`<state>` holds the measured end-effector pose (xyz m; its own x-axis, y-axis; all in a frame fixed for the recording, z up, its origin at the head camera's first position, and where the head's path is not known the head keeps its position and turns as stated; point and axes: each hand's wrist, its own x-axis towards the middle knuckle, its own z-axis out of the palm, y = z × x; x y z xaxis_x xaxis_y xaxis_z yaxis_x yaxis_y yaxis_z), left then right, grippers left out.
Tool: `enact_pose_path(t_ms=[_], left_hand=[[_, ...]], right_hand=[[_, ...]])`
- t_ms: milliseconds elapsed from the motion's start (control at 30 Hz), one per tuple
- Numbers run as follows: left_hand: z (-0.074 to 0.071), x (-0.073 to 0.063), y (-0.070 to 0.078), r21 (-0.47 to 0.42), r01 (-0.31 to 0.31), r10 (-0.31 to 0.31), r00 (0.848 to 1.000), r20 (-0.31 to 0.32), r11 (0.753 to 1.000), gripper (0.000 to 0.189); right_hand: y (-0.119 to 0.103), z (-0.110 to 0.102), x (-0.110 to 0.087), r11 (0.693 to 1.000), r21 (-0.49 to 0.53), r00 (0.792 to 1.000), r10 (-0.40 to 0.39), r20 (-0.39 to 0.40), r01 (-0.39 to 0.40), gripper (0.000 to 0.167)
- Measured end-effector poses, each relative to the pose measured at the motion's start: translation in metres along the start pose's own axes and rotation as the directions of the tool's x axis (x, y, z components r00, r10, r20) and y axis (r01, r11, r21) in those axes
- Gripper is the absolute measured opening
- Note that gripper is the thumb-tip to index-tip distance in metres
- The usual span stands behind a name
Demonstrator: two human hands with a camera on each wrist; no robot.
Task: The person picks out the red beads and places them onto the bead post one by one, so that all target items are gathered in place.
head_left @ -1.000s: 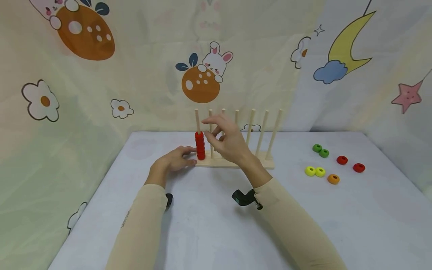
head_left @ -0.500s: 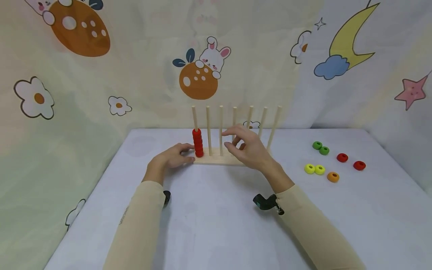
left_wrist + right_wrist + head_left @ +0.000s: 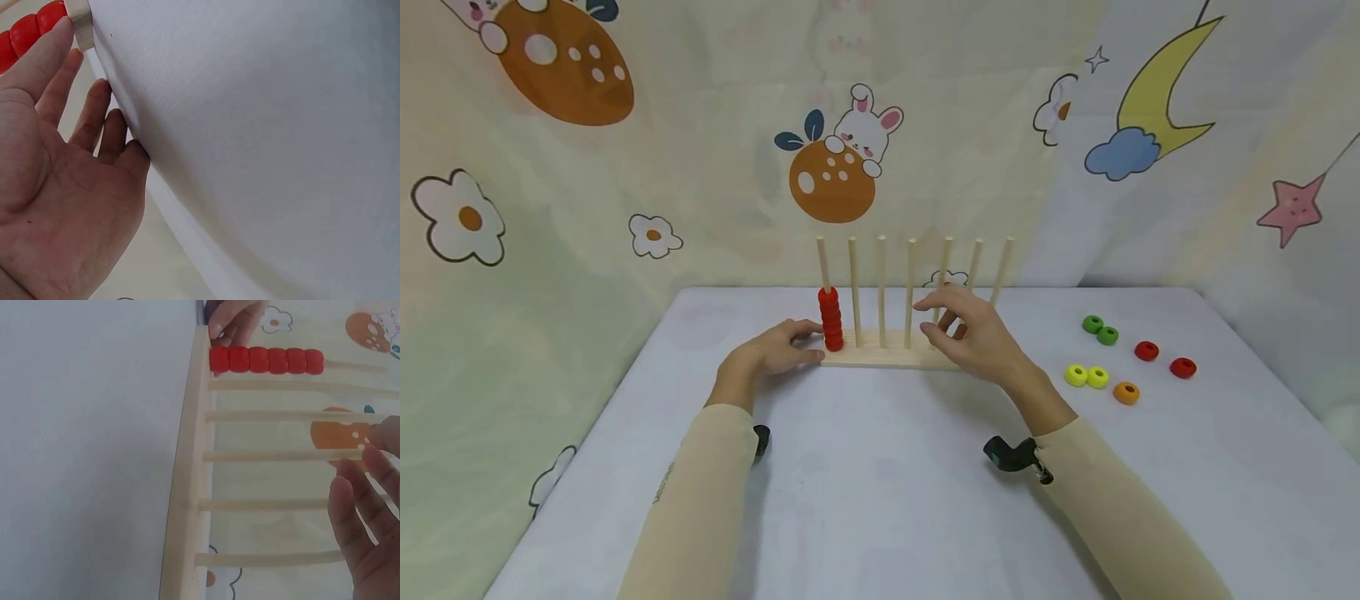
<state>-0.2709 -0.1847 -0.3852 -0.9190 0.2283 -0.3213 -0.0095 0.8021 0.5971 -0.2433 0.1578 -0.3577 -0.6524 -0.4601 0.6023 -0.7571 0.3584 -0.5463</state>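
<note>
A wooden peg rack (image 3: pixel 887 358) with several upright dowels stands near the table's back edge. Several red beads (image 3: pixel 831 319) are stacked on its leftmost dowel. My left hand (image 3: pixel 775 348) holds the left end of the base, thumb at the front corner and index finger behind. In the left wrist view its thumb lies by the base end (image 3: pixel 82 25), close to the beads. My right hand (image 3: pixel 973 332) hovers before the right-hand dowels with fingers bent and thumb apart from them. The right wrist view shows nothing between those fingers (image 3: pixel 350 515).
Loose beads lie on the right of the white table (image 3: pixel 865 500): green beads (image 3: pixel 1100 330), yellow beads (image 3: pixel 1086 377), an orange bead (image 3: pixel 1126 393) and red beads (image 3: pixel 1165 359). A printed cloth (image 3: pixel 715 150) hangs right behind the table.
My right hand has moved right and slightly down, from beside the leftmost dowel to the right-hand dowels. The left hand stays at the base end. The head view has shifted slightly.
</note>
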Motion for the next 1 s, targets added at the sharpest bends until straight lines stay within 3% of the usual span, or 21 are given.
enact_pose_path(t_ms=[567,1000], left_hand=[[-0.002,0.000,-0.003,0.013,-0.003,0.003,1.000,0.008,1.000,0.060],[-0.001,-0.002,0.001,0.005,0.010,-0.010,1.000,0.013,1.000,0.060]], right_hand=[[0.015,-0.037,-0.031,0.989,-0.129,0.997,0.067,-0.035,-0.071,0.028],[0.034,-0.077,-0.062,0.956,-0.244,0.986,0.156,-0.054,-0.164,0.030]])
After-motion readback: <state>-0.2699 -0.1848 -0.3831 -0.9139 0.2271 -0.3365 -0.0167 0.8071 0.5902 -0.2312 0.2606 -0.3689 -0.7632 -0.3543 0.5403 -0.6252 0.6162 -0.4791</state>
